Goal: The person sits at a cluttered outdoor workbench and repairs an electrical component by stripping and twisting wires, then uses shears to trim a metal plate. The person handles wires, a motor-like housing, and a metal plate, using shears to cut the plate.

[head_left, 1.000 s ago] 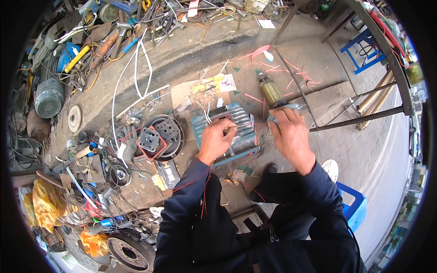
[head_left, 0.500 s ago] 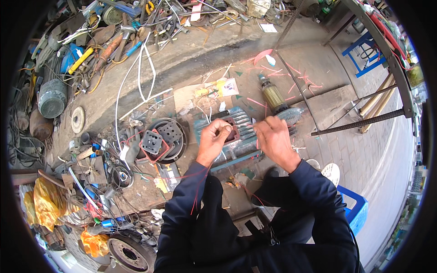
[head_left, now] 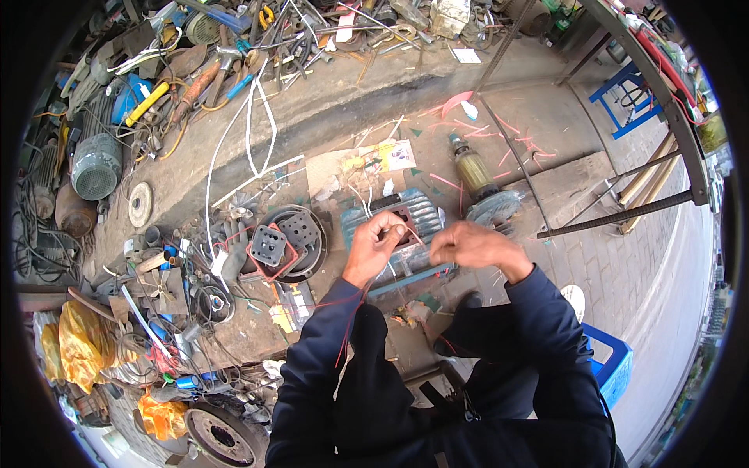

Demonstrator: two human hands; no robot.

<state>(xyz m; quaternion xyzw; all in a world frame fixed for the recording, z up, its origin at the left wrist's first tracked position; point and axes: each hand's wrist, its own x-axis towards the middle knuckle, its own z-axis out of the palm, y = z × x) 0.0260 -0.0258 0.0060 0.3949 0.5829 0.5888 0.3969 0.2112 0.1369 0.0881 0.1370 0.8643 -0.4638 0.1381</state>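
Note:
A teal ribbed electric motor housing (head_left: pixel 427 204) lies on the ground in front of me, a brownish square terminal opening (head_left: pixel 405 218) on its upper side. Over that opening, my left hand (head_left: pixel 371 251) pinches a thin wire between thumb and forefinger. A short pale strand (head_left: pixel 416 236) sticks out from its fingertips. Just to the right is my right hand (head_left: pixel 485 250), fingers bent together and slightly blurred; what they hold is hidden. Thin red wire (head_left: pixel 349 312) trails over my left sleeve. White leads (head_left: pixel 360 195) rise from the motor's far side.
Left of the motor, a round metal part (head_left: pixel 316 261) holds dark square terminal blocks (head_left: pixel 268 245). A wound rotor (head_left: pixel 476 173) lies beyond my right hand. Tools and scrap crowd the far and left sides. A steel frame (head_left: pixel 686 156) and a blue stool (head_left: pixel 616 366) stand right.
My right hand has turned flatter, its wrist swinging outward to the right. My left hand keeps its pinch over the motor opening. The whole view has shifted slightly.

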